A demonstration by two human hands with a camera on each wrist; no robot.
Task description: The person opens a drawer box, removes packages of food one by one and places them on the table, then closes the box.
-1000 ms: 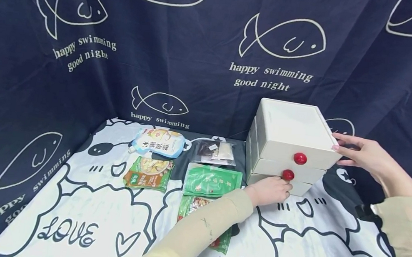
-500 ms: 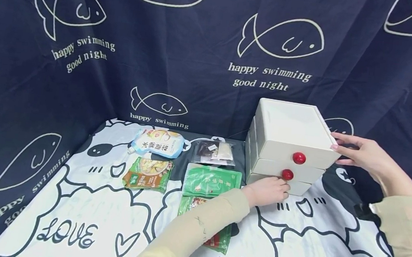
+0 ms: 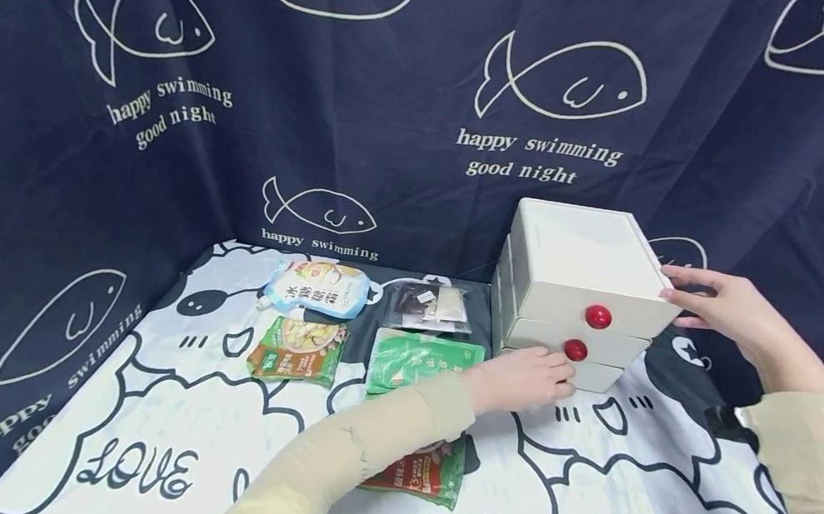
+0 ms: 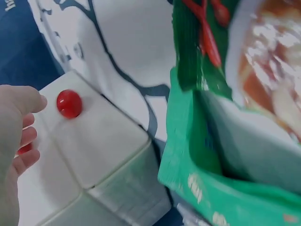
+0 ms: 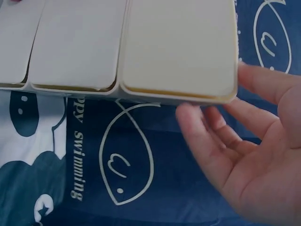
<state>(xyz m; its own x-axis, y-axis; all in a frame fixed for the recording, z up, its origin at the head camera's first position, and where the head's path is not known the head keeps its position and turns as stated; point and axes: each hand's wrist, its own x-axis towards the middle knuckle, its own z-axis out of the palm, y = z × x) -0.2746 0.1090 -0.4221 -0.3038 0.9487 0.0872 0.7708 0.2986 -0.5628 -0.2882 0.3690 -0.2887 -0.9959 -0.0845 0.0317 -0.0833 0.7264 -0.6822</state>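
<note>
A white drawer cabinet [image 3: 593, 251] with red knobs stands at the back right, its drawer fronts closed. My left hand [image 3: 525, 379] is beside the lower front, fingers loosely bent. In the left wrist view, a gap shows between the thumb and the lowest red knob [image 4: 69, 103]; another red knob [image 4: 24, 148] is partly behind the fingers. The head view shows the upper two knobs, while the hand covers the lowest. My right hand [image 3: 730, 311] touches the cabinet's top right corner, its fingers extended rather than wrapped around it. Nothing is held in either hand.
Left of the cabinet lie a blue-white spouted pouch [image 3: 318, 287], a clear packet with dark contents [image 3: 425, 306], a green pouch [image 3: 420, 358] and a green-brown packet [image 3: 299, 350]. Beneath my left arm, a red-green packet [image 3: 427, 472] is partly hidden. Dark fish-print cloth [image 3: 396, 121] hangs behind.
My left hand has drawn back slightly to the left from the lower drawer front, with the forearm shifting left too. The right hand and cabinet stay put.
</note>
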